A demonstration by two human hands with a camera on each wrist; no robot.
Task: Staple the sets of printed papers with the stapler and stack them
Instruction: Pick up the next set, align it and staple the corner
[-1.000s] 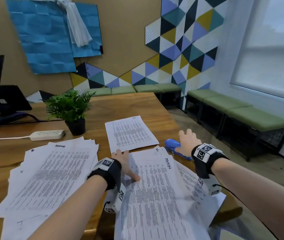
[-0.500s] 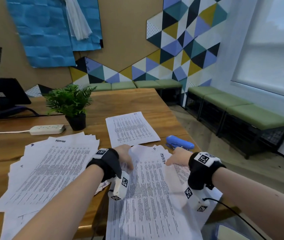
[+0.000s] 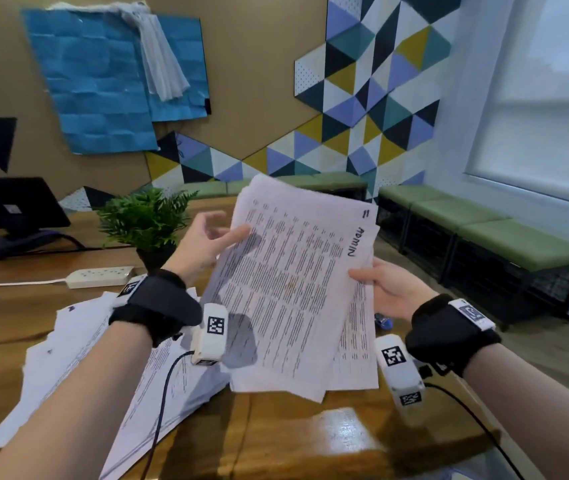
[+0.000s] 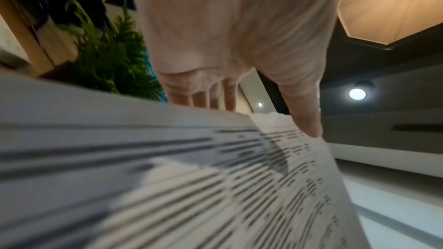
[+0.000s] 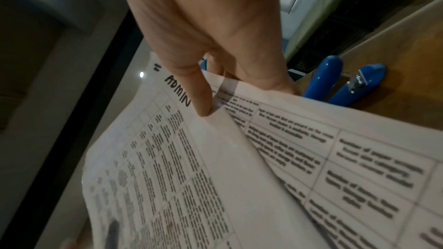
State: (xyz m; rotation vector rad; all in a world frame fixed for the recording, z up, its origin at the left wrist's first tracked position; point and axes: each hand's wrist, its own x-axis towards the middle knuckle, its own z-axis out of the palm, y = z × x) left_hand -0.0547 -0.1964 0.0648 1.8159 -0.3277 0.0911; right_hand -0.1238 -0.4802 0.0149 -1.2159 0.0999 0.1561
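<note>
A set of printed papers (image 3: 293, 289) marked "ADMIN" is held tilted above the wooden table (image 3: 311, 441). My left hand (image 3: 231, 232) pinches its left edge; in the left wrist view the thumb (image 4: 309, 124) lies on the top sheet and the fingers go behind. My right hand (image 3: 362, 275) pinches the right edge, its thumb (image 5: 203, 101) beside the "ADMIN" mark. The sheets (image 5: 275, 158) are fanned apart there. The blue stapler (image 5: 345, 82) lies on the table beyond my right hand. In the head view the papers hide most of the stapler (image 3: 383, 322).
A loose pile of printed sheets (image 3: 78, 358) spreads over the table's left side. Behind it stand a potted plant (image 3: 144, 220), a white power strip (image 3: 103, 277) and a dark monitor (image 3: 9, 206). Green benches (image 3: 484, 230) line the wall at right.
My right hand came off the stapler and took the papers' right edge. Both hands have lifted the set off the table and tilted it up toward me.
</note>
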